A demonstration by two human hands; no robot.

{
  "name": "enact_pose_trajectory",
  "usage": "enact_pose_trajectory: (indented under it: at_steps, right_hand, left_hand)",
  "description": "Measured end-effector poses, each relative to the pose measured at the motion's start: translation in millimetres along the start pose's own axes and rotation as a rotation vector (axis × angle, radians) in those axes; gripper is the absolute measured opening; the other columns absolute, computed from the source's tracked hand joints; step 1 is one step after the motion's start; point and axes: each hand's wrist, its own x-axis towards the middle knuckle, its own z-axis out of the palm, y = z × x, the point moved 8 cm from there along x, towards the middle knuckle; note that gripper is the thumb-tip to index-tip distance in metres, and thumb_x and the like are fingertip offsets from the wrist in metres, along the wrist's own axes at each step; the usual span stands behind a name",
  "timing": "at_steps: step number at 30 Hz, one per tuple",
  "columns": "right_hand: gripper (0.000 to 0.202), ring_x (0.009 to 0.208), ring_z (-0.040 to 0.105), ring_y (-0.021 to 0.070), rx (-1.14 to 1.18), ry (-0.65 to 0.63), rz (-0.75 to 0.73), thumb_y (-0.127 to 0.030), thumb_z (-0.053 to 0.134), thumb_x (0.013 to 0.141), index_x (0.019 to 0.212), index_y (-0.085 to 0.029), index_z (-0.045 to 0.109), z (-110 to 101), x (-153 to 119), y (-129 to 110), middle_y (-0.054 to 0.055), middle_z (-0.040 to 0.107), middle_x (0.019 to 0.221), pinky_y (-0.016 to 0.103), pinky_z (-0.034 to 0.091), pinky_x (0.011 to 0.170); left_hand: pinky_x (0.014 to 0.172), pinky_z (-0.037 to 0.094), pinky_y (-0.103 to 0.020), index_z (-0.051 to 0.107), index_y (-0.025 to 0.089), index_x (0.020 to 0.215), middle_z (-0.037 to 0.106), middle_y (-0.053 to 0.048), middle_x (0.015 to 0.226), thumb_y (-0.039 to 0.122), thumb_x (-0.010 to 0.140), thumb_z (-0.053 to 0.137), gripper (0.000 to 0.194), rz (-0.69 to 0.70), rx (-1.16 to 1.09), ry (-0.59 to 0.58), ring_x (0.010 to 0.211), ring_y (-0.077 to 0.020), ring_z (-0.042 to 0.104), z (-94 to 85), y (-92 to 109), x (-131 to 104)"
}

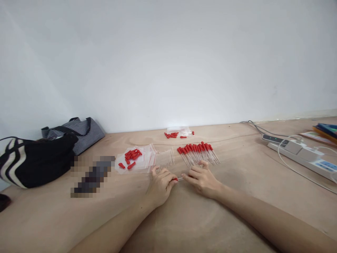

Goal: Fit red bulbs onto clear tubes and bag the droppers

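Forearms [123, 223] nearest, my left hand [161, 183] pinches a soft-looking bulb [176, 179], right hand [202, 179] its brittle-looking tube [180, 179] — best held near the bulb.

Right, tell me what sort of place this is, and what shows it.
Probably a makeshift indoor workspace: red-capped tubes lie in a row on a wood-toned table, yet a striped bag shares the surface. Whether it's a home or an office, I can't tell.
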Motion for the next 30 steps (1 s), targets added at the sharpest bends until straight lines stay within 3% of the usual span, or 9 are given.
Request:
enact_pose_trajectory:
  at_steps: [15,22,30]
  right_hand:
    - [0.021,0.058,0.044,0.0099,0.205,-0.142,0.18,-0.015,0.038,0.08,0.066,-0.016,0.054,16,11,2,-0.001,0.059,0.061,0.032,0.017,0.073]
    - [0.022,0.056,0.044,0.0085,0.261,-0.266,0.231,-0.017,0.038,0.083,0.07,-0.017,0.055,23,14,6,-0.001,0.061,0.063,0.03,0.017,0.072]
    - [0.02,0.073,0.049,0.0132,0.212,-0.245,0.191,-0.023,0.042,0.085,0.078,-0.019,0.06,14,11,17,0.002,0.062,0.073,0.032,0.018,0.073]
  left_hand:
    - [0.093,0.016,-0.044,0.06,0.02,0.072,0.065,0.001,0.07,0.024,0.082,0.047,0.016,0.067,0.016,0.023,0.077,-0.0163,0.056,-1.6,7,-4]
    - [0.093,0.017,-0.045,0.06,0.021,0.073,0.066,0.001,0.072,0.026,0.082,0.047,0.017,0.019,0.001,-0.006,0.076,-0.0163,0.056,1.6,1,0]
    - [0.093,0.015,-0.047,0.061,0.023,0.075,0.067,0.002,0.073,0.028,0.081,0.05,0.014,-0.027,0.002,-0.011,0.078,-0.0171,0.056,-1.8,-10,5]
